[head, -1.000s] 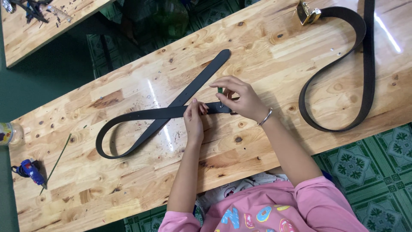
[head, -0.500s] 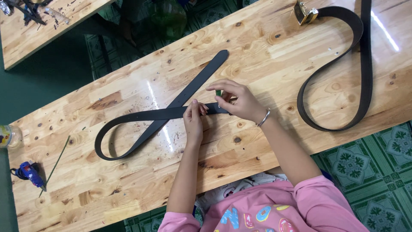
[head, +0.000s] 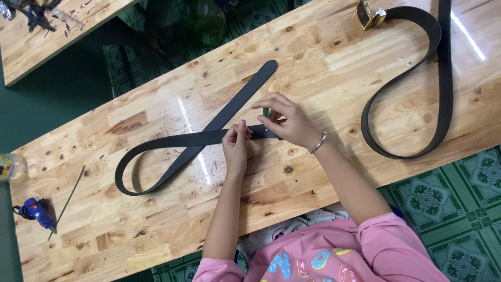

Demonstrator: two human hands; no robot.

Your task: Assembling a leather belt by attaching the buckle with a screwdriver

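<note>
A black leather belt (head: 177, 151) lies looped and crossed over itself on the long wooden bench (head: 323, 68). My left hand (head: 236, 143) presses its fingertips down on the belt strap just right of the crossing. My right hand (head: 287, 121) pinches a small green tool (head: 266, 113) upright over the belt's near end; a silver bangle sits on that wrist. The belt end under my right hand is hidden.
A second black belt (head: 417, 78) with a brass buckle (head: 369, 14) curls at the bench's right end. A blue tool (head: 36, 211), a thin stick (head: 67, 201) and a small jar (head: 10, 167) sit at the left end. Another bench (head: 47, 36) stands upper left, green patterned floor below.
My hands stay on the belt almost unmoved; the fingers of my right hand have lifted slightly around the small green tool.
</note>
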